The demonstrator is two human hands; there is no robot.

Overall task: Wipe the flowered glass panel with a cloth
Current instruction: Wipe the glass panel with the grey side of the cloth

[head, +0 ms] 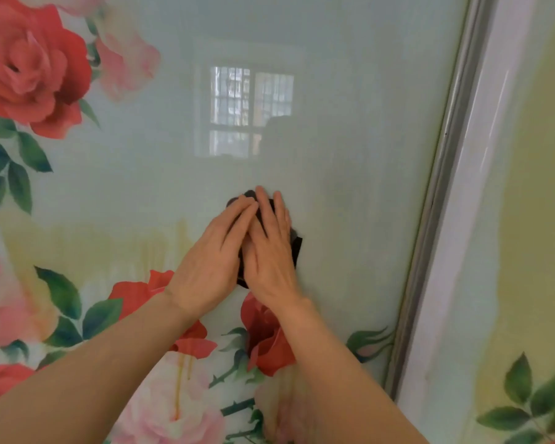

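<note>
The flowered glass panel [350, 107] fills most of the view, pale green with red and pink roses printed at the left and bottom. A small dark cloth [296, 247] lies flat against the glass near the middle, mostly hidden under my hands. My right hand [271, 248] presses on it with straight fingers pointing up. My left hand [213, 261] lies beside it at a slant, its straight fingertips overlapping the right hand's fingers on the cloth.
A metal frame strip [442, 174] runs diagonally down the panel's right edge. Beyond it is a white band and another flowered panel [532, 283] with green leaves. A window reflection [250, 110] shows in the glass above my hands.
</note>
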